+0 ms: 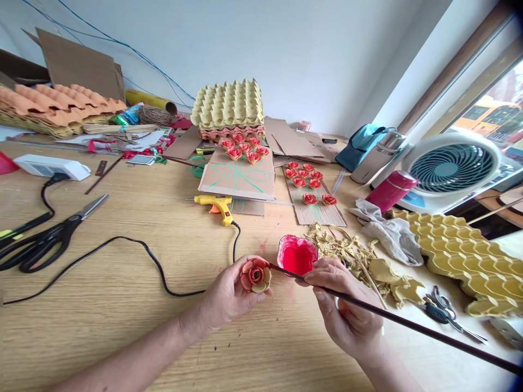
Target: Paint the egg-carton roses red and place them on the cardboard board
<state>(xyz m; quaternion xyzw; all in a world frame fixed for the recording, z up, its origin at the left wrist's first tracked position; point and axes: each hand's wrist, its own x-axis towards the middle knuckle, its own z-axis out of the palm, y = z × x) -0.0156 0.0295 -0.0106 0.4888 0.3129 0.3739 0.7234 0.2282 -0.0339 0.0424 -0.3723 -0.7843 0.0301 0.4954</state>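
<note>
My left hand [229, 296] is closed around a small egg-carton rose [255, 275], partly painted red with bare tan outer petals. My right hand [345, 307] pinches a long dark paintbrush [404, 322] whose tip touches the rose's right side. A little cup of red paint [297, 255] sits on the wooden table [122, 294] just behind both hands. Several finished red roses [244, 148] rest on a cardboard sheet farther back, and more red roses [307, 182] lie on a cardboard strip to its right.
A yellow glue gun [216, 206] with a black cord lies mid-table. Black scissors [44, 242] at the left, stacked egg trays [229, 106] at the back. Carton scraps [359, 258], a yellow egg tray [469, 256], small scissors [443, 311], a red bottle [392, 190] and a fan [451, 169] crowd the right.
</note>
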